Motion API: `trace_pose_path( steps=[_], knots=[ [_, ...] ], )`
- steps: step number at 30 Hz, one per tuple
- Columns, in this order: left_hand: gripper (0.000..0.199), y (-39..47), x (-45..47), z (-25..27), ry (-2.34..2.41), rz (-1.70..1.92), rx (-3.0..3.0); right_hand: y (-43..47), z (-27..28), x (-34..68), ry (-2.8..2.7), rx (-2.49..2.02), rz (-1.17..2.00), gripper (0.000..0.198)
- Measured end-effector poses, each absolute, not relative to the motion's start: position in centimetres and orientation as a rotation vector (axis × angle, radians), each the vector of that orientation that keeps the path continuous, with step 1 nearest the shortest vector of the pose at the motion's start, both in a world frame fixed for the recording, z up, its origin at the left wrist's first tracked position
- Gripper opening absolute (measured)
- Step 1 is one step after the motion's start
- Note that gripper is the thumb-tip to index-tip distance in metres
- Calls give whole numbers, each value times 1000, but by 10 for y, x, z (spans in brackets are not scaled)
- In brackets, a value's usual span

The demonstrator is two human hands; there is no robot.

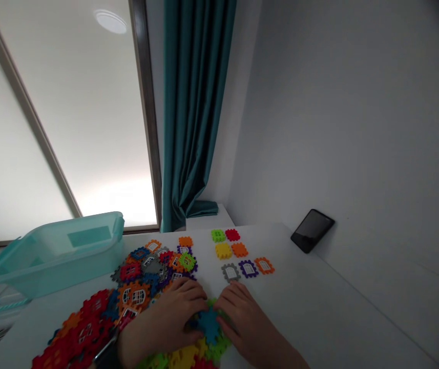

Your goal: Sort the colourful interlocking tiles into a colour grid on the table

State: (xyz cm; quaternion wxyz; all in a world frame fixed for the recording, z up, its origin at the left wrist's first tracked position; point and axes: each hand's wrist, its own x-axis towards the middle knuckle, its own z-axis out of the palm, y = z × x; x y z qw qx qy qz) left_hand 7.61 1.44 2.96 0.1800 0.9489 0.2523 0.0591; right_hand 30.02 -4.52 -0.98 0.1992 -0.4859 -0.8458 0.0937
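A light-blue interlocking plastic tile (209, 325) with a toothed edge lies between my hands at the bottom of the head view. My left hand (179, 310) curls its fingers and thumb onto the tile's left side. From the right, my right hand (239, 315) grips the opposite edge, its thumb low and its fingertips at the top. Green tiles (216, 350) show beneath and around the blue one, and yellow tiles (183, 357) lie just below my left hand. The contact points under my fingers are partly hidden.
A heap of mixed tiles (152, 264) spreads left and ahead, with red tiles (88, 330) nearer me. Several tiles, among them a yellow tile (223, 251), sit in rows beyond my right hand. A teal bin (69, 256) stands left; a black phone-like device (313, 230) is at right.
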Motion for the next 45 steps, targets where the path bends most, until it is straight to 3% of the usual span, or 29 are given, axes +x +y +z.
trace_pose_path(
  steps=[9,19,25,32,37,45],
  knots=[
    [28,17,78,25,681,165,2651,-58,-29,297,-2377,-1404,273,17],
    [30,17,78,5,617,410,2769,-58,-18,297,-2368,-1448,376,18],
    [36,17,74,5,597,505,2850,-57,-14,295,-2337,-1453,483,37],
    [40,8,64,12,664,540,2909,-56,-12,288,-2301,-1432,529,41],
    [44,9,52,15,734,590,2840,-49,-3,285,-2299,-1338,467,45],
    [32,16,36,2,901,988,2720,-20,17,275,-2304,-1205,239,44]
  ],
)
